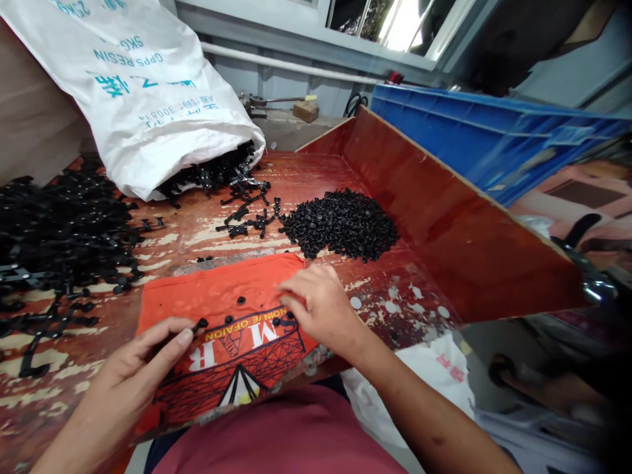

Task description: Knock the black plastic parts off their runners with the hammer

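Note:
My left hand pinches a small black plastic piece between thumb and forefinger, over the left side of an orange printed cloth. My right hand hovers at the cloth's right side, fingers loosely bent and apart, with nothing visible in them. Just below its fingertips lie a few small black pieces, partly hidden by the hand. Another small black round piece rests on the cloth between my hands.
Beyond the cloth is a heap of small black parts. A larger pile of branched black mouldings covers the left. A white sack spills more mouldings. A reddish board walls the right side, with a blue crate behind it.

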The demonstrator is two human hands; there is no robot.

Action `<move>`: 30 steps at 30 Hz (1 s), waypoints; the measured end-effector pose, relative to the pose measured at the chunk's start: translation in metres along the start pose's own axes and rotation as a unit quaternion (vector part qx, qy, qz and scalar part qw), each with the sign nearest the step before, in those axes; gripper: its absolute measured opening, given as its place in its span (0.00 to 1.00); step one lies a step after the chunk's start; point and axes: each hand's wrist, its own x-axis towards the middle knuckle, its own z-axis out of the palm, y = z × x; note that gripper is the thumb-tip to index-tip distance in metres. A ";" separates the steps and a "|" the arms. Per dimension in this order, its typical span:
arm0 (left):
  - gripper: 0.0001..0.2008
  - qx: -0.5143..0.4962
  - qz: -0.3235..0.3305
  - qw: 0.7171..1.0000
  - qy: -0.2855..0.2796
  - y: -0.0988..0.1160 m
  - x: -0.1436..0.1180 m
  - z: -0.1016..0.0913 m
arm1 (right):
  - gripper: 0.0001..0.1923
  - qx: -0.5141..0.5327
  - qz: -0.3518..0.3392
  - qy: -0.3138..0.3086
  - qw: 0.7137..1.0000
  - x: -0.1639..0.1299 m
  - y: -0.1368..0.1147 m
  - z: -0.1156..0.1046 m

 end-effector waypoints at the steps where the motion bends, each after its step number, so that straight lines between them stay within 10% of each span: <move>1: 0.20 -0.006 -0.001 1.000 -0.005 0.000 0.001 0.002 | 0.03 0.004 -0.003 -0.017 1.000 -0.008 0.002 0.000; 15: 0.17 0.139 0.125 0.982 0.026 -0.004 0.006 -0.002 | 0.09 0.006 -0.077 -0.049 0.996 -0.008 -0.031 0.034; 24: 0.17 0.216 0.196 0.956 0.024 -0.007 0.012 -0.004 | 0.04 0.025 0.015 -0.007 1.000 -0.037 0.020 0.022; 30: 0.16 0.246 0.211 0.946 0.018 -0.003 0.013 0.004 | 0.05 0.023 0.023 0.024 0.999 -0.025 0.009 0.020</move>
